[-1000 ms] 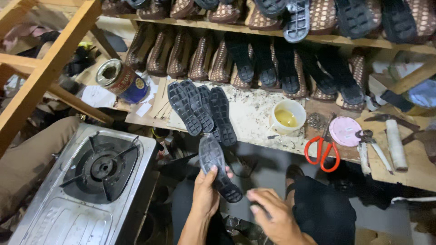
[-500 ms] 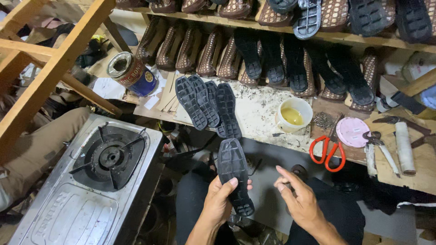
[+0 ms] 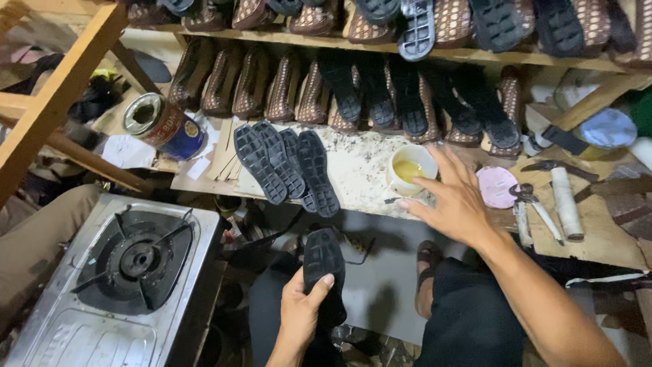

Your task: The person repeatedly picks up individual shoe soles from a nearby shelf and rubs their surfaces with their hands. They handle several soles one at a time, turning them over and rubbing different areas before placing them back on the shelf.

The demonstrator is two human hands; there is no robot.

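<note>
Left hand (image 3: 304,314) is clamped round a black shoe sole (image 3: 324,266), thumb over the top face, fingers wrapped under, holding it low over the lap below the bench edge. Right hand (image 3: 456,197) is spread flat, fingers splayed, holding nothing, hovering at the bench (image 3: 360,170) just beside the small white cup (image 3: 409,168) of yellowish liquid.

My read on the sole: rubber, light, bendy along its length, stiffer at the heel. Matte surface, so not slippery unless that liquid gets on it. Not fragile. I'd grip mid-waist or heel, as the left hand does now, keeping fingers off the face that shows.

The other soles (image 3: 285,166) lie tread up, overlapping, on the bench left of the cup.

Hard to make out:
- lower end of the held sole is behind the palm
- can't tell if the cup liquid is glue or oil
- the right hand covers whatever sits under it; the pink disc (image 3: 496,186) is partly cut off by it
- tools at the right are dim and cluttered
- whether the fingertips touch the bench, can't tell
</note>
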